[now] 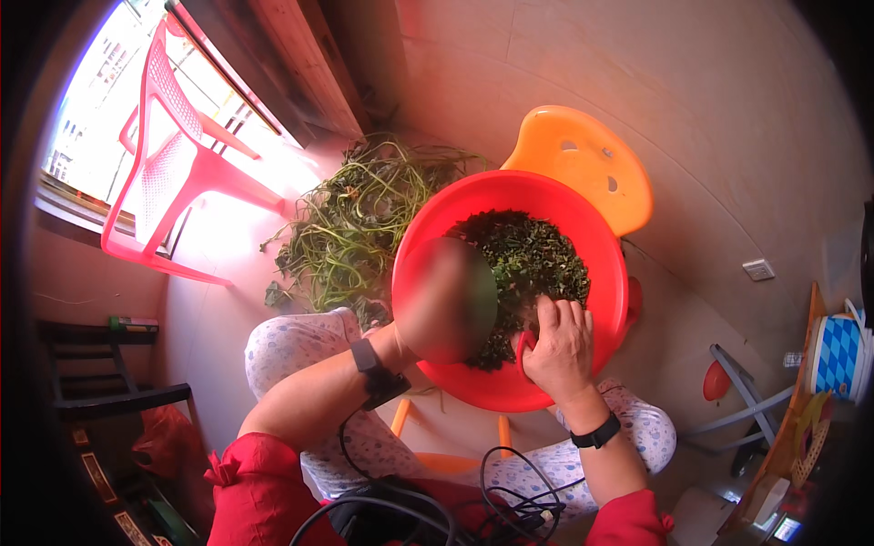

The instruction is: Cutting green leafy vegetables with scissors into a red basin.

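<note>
A large red plastic basin (612, 293) is in front of me between my knees, with chopped dark green leaves (539, 249) spread over its bottom. My right hand (565, 341) is shut around the red looped handle (524, 353) of what looks like a pair of scissors, low over the near right side of the basin. The blades are not clearly visible against the greens. Over the basin's left side is my left hand (433, 304), covered by a round blurred patch. Its fingers and anything in them are hidden, though the patch looks green along its right edge.
Leafy green vines (355, 225) lie heaped on the floor beyond the basin's left side. An orange plastic stool or chair (587, 157) stands behind it. A pink plastic chair (184, 164) is by the bright doorway. Black cables (526, 501) loop across my lap.
</note>
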A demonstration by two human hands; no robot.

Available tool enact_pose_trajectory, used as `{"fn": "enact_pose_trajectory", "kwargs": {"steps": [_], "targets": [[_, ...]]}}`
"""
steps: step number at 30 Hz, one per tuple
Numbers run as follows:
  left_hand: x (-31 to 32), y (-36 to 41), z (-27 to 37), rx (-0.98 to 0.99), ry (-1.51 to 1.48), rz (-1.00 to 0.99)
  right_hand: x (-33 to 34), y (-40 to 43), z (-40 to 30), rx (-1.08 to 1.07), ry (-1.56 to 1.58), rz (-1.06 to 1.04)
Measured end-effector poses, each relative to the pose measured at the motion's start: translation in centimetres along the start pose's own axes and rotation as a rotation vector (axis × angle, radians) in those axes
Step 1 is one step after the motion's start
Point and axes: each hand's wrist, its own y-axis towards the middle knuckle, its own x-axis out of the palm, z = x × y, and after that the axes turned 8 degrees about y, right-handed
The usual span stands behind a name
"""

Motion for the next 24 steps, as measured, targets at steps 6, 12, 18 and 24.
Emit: {"fn": "enact_pose_trajectory", "kwargs": {"steps": [6, 12, 18, 24], "targets": [[-0.1, 0.0, 0.1, 0.01, -0.008, 0.005, 1.2, -1.1, 1.2, 0.014, 0.115, -0.038], [-0.4, 0.2, 0.5, 0.058, 0.003, -0.066, -0.2, -0.2, 0.3, -0.066, 0.071, 0.031], [-1.8, 0.5, -0.2, 0.355, 0.745, -0.101, 0.0, -0.1, -0.1, -0.033, -0.076, -0.014], [-2.2, 0.7, 0.1, 0.003, -0.133, -0.163, 0.0, -0.2, 0.0, -0.06, -0.063, 0.062]]}}
